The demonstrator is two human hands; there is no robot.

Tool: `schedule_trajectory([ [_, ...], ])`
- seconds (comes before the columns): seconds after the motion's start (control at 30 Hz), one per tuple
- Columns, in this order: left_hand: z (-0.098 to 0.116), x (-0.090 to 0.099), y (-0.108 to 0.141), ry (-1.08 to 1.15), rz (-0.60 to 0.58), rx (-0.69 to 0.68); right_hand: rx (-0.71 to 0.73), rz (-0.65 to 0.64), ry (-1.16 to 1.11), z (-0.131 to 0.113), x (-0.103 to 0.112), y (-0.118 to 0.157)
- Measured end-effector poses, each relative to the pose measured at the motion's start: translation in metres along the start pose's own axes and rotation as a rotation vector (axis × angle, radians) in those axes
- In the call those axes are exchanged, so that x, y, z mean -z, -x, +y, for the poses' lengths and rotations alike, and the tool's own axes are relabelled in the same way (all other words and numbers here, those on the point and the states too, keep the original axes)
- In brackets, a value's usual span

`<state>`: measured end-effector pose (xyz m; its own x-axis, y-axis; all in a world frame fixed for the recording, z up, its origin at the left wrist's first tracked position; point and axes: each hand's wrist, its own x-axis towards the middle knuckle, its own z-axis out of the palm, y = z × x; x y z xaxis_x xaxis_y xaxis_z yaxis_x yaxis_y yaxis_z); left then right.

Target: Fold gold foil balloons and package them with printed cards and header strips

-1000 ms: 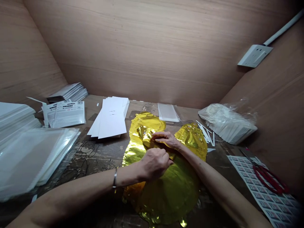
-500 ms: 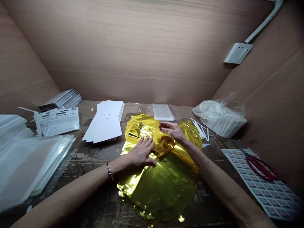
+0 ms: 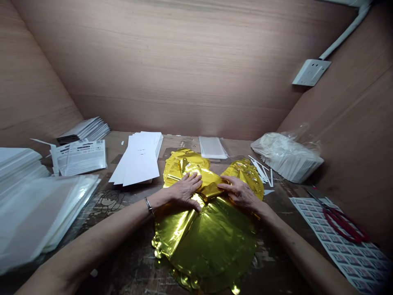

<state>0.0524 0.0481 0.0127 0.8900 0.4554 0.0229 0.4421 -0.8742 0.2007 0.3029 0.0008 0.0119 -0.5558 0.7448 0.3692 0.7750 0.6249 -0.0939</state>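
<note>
A deflated gold foil balloon (image 3: 208, 250) lies spread on the worktable (image 3: 135, 196), its upper part folded over into a crumpled band (image 3: 208, 184). My left hand (image 3: 184, 191), with a silver bangle (image 3: 149, 206) at the wrist, presses down on the fold from the left. My right hand (image 3: 238, 192) grips the same fold from the right, fingers pointing toward my left hand. Only a small gap separates the two hands. Beneath the fold, the foil stays flat and shiny.
Stacked white cards (image 3: 138, 157) and printed card sheets (image 3: 86, 157) lie left, beside clear sleeves (image 3: 46, 205). Behind stand clear bags (image 3: 212, 147). To the right are a plastic-wrapped white bundle (image 3: 287, 157), white sticks (image 3: 260, 169), a sticker sheet (image 3: 353, 250) and red-handled scissors (image 3: 342, 223).
My right hand has come down from above the foil onto the fold. My hands have moved closer together. The upper foil is folded into a tighter band, and the view has shifted slightly.
</note>
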Motion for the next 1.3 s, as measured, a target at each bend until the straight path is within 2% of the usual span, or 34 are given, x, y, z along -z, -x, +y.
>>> schedule_trajectory([
  [0.1,-0.005,-0.003,-0.002,-0.001,-0.005,-0.018,0.013,0.009,0.050,-0.004,-0.001,-0.002],
  [0.17,-0.004,-0.003,0.000,-0.003,0.031,-0.014,-0.014,0.016,0.061,-0.008,0.000,-0.004],
  [0.37,0.018,-0.003,0.016,0.052,0.276,0.049,-0.238,-0.043,0.105,-0.037,0.017,-0.013],
  [0.53,0.031,-0.004,0.032,0.390,0.526,0.247,-0.222,-0.115,0.091,-0.070,0.033,-0.019],
  [0.63,0.028,-0.006,0.039,0.687,0.513,0.330,-0.137,-0.129,-0.003,-0.080,0.040,-0.020],
  [0.7,0.024,-0.008,0.043,0.863,0.494,0.352,-0.067,-0.144,-0.139,-0.078,0.045,-0.021],
  [0.73,0.021,-0.008,0.045,0.935,0.499,0.367,-0.062,-0.138,-0.220,-0.074,0.046,-0.023],
  [0.8,0.017,-0.008,0.047,1.056,0.513,0.388,-0.150,-0.092,-0.365,-0.060,0.046,-0.029],
  [0.87,0.015,-0.007,0.047,1.150,0.499,0.387,-0.302,-0.014,-0.426,-0.043,0.039,-0.039],
  [0.93,0.015,-0.005,0.047,1.224,0.495,0.381,-0.357,0.035,-0.400,-0.028,0.026,-0.053],
  [1.03,0.018,-0.004,0.046,1.343,0.497,0.368,-0.282,0.024,-0.339,-0.015,0.003,-0.077],
  [1.17,0.018,-0.004,0.043,1.453,0.529,0.411,-0.213,-0.052,-0.309,-0.013,-0.021,-0.101],
  [1.23,0.015,-0.003,0.037,1.467,0.563,0.482,-0.200,-0.087,-0.407,-0.012,-0.030,-0.107],
  [1.3,0.008,0.000,0.030,1.453,0.569,0.580,-0.274,-0.057,-0.598,-0.010,-0.038,-0.109],
])
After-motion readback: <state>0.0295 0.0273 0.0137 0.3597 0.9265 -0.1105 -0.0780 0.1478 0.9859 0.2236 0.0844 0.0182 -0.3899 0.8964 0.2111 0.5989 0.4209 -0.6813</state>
